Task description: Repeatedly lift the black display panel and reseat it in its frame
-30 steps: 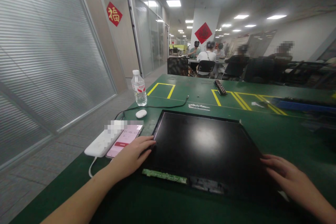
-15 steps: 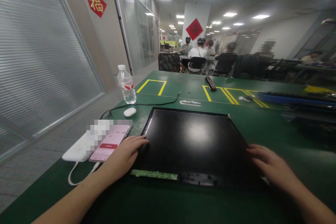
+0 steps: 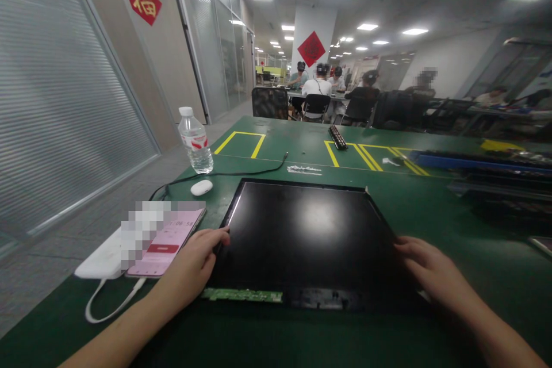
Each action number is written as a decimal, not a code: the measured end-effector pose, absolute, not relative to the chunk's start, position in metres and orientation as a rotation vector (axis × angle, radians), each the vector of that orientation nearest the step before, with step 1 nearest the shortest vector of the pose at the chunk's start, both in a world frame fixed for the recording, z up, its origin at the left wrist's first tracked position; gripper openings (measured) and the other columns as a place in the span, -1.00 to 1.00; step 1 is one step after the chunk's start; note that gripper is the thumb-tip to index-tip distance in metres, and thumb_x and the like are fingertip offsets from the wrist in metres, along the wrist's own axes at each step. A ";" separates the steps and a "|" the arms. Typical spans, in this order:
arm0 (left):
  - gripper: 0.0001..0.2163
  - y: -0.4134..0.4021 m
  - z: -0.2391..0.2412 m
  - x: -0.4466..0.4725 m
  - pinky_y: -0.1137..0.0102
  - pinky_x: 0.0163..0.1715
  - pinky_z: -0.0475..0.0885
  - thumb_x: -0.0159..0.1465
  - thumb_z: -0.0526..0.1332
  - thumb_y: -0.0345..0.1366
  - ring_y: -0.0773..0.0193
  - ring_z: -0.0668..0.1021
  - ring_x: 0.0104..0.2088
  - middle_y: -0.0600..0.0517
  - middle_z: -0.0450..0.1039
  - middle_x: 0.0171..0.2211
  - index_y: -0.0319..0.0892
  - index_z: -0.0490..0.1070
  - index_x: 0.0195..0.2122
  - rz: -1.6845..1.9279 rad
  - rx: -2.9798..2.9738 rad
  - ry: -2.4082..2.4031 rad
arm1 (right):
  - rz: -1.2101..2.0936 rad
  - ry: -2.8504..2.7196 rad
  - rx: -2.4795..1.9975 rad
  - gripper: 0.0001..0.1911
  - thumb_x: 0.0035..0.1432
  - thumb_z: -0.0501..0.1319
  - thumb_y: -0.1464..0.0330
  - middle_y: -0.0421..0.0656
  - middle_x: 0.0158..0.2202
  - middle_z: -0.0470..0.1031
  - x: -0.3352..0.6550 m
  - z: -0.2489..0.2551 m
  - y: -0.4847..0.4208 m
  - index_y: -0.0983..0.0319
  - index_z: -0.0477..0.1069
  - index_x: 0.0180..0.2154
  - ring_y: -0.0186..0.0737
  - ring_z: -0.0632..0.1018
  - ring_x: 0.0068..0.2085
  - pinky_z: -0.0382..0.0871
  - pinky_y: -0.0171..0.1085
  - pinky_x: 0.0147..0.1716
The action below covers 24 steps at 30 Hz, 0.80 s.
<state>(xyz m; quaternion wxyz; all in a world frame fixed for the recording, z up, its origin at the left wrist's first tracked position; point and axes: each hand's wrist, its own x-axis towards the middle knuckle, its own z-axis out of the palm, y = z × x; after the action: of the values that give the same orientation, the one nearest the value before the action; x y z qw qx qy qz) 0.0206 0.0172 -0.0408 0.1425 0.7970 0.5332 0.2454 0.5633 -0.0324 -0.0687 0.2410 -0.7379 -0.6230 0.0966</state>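
Note:
A black LCD screen panel (image 3: 297, 247) lies face up on the green table in front of me, a bright reflection on its glass. Along its near edge runs a narrow green circuit board (image 3: 244, 296). My left hand (image 3: 199, 256) grips the panel's left edge, fingers curled at the rim. At the right edge, my right hand (image 3: 425, 264) holds the panel with its fingertips on the frame. The undersides of both grips are hidden.
Left of the panel lie a phone (image 3: 166, 247) with a white cable, a white power bank (image 3: 99, 256) and a small white case (image 3: 202, 187). A water bottle (image 3: 196, 141) stands behind them. Dark panels with a blue strip (image 3: 457, 160) are stacked at right. People sit farther back.
My left hand's fingers, stretched over the panel's edge before, are now more curled at the rim. The whole view has shifted slightly, moving things a little left in the picture.

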 end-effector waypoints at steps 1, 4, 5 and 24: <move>-0.67 0.018 -0.044 0.019 -0.01 0.17 0.51 0.28 0.02 -0.46 -0.12 0.60 0.19 -0.23 0.63 0.15 -0.10 0.56 -0.11 0.715 2.298 1.524 | 0.259 -1.702 -2.020 -0.60 0.05 0.12 0.24 -0.03 0.11 0.65 0.563 -0.069 -0.033 0.11 0.71 -0.23 0.14 0.64 0.10 0.50 0.18 0.16; -0.63 0.021 -0.055 0.014 -0.01 0.23 0.47 0.33 0.02 -0.42 -0.09 0.61 0.19 -0.19 0.60 0.17 -0.08 0.59 -0.02 0.738 2.315 1.485 | 0.237 -1.698 -2.024 -0.61 0.05 0.12 0.27 -0.02 0.10 0.65 0.560 -0.069 -0.033 0.12 0.71 -0.23 0.13 0.63 0.11 0.49 0.17 0.18; -0.62 0.023 -0.060 0.013 -0.01 0.23 0.47 0.36 0.00 -0.40 -0.08 0.60 0.19 -0.19 0.57 0.20 -0.07 0.60 -0.01 0.779 2.323 1.495 | 0.230 -1.698 -2.025 -0.61 0.05 0.12 0.28 -0.02 0.10 0.65 0.560 -0.069 -0.033 0.12 0.71 -0.22 0.14 0.63 0.11 0.49 0.17 0.18; -0.54 0.019 -0.039 0.020 -0.13 0.40 0.22 0.34 0.09 -0.20 -0.21 0.42 0.40 -0.29 0.45 0.37 -0.20 0.60 0.15 0.673 2.024 1.605 | 0.171 -1.773 -2.007 -0.58 0.08 0.09 0.23 0.04 0.10 0.66 0.564 -0.071 -0.034 0.13 0.70 -0.22 0.17 0.65 0.09 0.53 0.19 0.13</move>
<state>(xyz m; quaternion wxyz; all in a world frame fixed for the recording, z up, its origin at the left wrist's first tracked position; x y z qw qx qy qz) 0.0196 0.0186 -0.0390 0.2339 0.7372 0.5847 0.2450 0.5638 -0.0335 -0.0708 0.2273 -0.7283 -0.6435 0.0621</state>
